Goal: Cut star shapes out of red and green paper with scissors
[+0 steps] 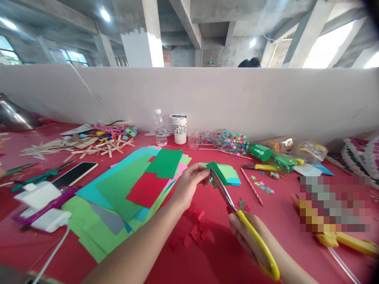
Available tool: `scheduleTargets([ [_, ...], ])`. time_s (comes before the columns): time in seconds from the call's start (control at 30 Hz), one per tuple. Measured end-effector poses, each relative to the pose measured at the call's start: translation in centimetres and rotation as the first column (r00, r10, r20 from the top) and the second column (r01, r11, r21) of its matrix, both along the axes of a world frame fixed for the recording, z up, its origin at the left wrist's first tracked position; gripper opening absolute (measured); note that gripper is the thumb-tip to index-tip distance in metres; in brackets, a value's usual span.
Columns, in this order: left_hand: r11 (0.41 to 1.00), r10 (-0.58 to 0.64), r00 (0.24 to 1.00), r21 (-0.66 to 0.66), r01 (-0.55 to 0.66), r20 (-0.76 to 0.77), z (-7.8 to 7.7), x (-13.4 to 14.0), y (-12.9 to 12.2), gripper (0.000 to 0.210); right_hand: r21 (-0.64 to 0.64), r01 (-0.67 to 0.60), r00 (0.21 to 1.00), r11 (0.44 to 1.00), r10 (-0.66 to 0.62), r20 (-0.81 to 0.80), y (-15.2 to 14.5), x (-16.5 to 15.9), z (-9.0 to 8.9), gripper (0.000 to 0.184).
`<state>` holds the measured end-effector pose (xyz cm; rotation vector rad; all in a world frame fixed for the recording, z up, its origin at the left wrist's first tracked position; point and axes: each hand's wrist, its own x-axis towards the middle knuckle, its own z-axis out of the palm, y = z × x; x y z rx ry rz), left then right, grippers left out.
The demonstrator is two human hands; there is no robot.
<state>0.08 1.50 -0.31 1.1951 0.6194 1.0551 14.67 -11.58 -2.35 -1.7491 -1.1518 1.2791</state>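
Note:
My left hand [189, 183] pinches a small piece of dark green paper [218, 172] above the table. Yellow-handled scissors [254, 232] are in my right hand [247, 232], their blades pointing up and to the left. The blade tips reach the green piece at its left side, close to my left fingertips. Below my hands lie several small red paper scraps [197, 228]. Left of my left hand are layered sheets, among them a red sheet [145, 191] and a dark green sheet [166, 162]. Behind the held piece lies a small stack of light green and blue paper [229, 173].
A water bottle [160, 128] and a white cup [179, 130] stand by the partition [189, 94]. To the left are wooden sticks [103, 148], a phone [75, 174] and chargers [38, 195]. Rightward lie a pencil [251, 186], star confetti [260, 184], a yellow cutter [263, 167] and a glue gun [328, 238].

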Motion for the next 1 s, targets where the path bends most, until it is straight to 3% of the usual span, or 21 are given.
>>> scheduleTargets([
  [0.23, 0.993, 0.117, 0.993, 0.035, -0.117, -0.008, 0.3, 0.1, -0.2, 0.010, -0.017, -0.005, 1.000, 1.000, 0.004, -0.022, 0.0, 0.0, -0.3, 0.047],
  [0.4, 0.984, 0.134, 0.986, 0.127, -0.122, -0.094, 0.8, -0.4, 0.0, 0.012, 0.036, -0.073, 0.997, 0.997, 0.074, -0.028, -0.2, 0.9, -0.9, 0.053],
  [0.63, 0.992, 0.028, 0.981, 0.128, -0.003, -0.193, 1.2, -1.1, 0.7, 0.012, 0.084, -0.184, 0.982, 0.979, 0.179, 0.058, -0.4, 1.5, 0.2, 0.064],
  [1.0, 0.993, -0.064, 0.978, 0.083, 0.082, -0.200, 1.2, -1.9, 1.6, 0.010, 0.052, -0.234, 0.972, 0.971, 0.235, -0.020, -0.6, 2.3, 0.0, 0.062],
])
